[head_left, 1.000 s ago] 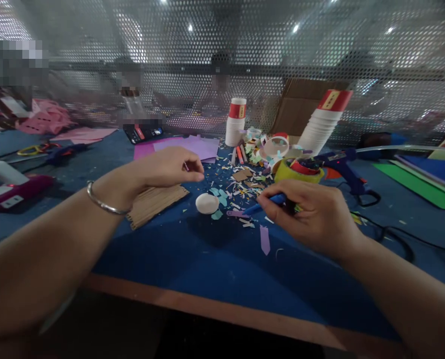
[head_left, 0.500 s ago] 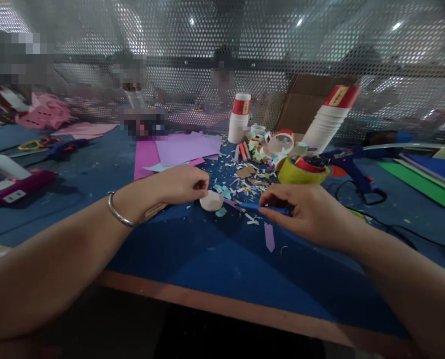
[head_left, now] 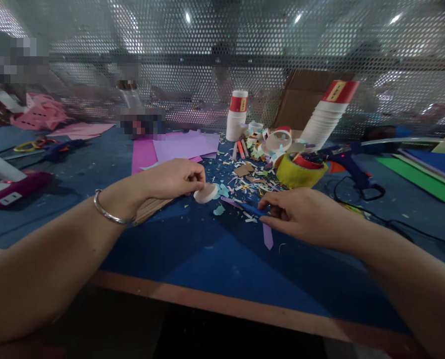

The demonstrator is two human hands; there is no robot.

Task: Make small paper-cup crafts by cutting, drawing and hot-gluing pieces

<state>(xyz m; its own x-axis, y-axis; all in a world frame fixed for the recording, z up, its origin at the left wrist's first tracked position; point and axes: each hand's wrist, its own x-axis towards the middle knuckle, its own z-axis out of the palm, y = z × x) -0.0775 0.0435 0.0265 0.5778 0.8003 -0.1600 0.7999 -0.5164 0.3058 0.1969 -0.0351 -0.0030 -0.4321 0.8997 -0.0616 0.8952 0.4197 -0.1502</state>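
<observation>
My left hand (head_left: 172,178) pinches the edge of a small white round piece (head_left: 206,193), which looks like the base of a paper cup and is tilted above the table. In my right hand (head_left: 303,213) are slim blue tweezers (head_left: 250,208), pointing left. At their tip is a narrow purple paper strip (head_left: 230,201), its end close to the white piece but apart from it. Another purple strip (head_left: 268,237), with a pointed end, lies below the tweezers. Light-blue paper scraps (head_left: 222,191) lie just beyond the white piece.
Purple sheets (head_left: 187,144) lie behind my left hand, corrugated cardboard (head_left: 153,209) under its wrist. Paper scraps surround a yellow tape roll (head_left: 301,172). Two stacks of paper cups (head_left: 237,119) stand at the back. A glue gun (head_left: 353,164) and its cable are at right.
My left hand has tilted the white piece and shifted it slightly left. The tweezers now slope more, and their handle end has dropped over the top of the loose purple strip.
</observation>
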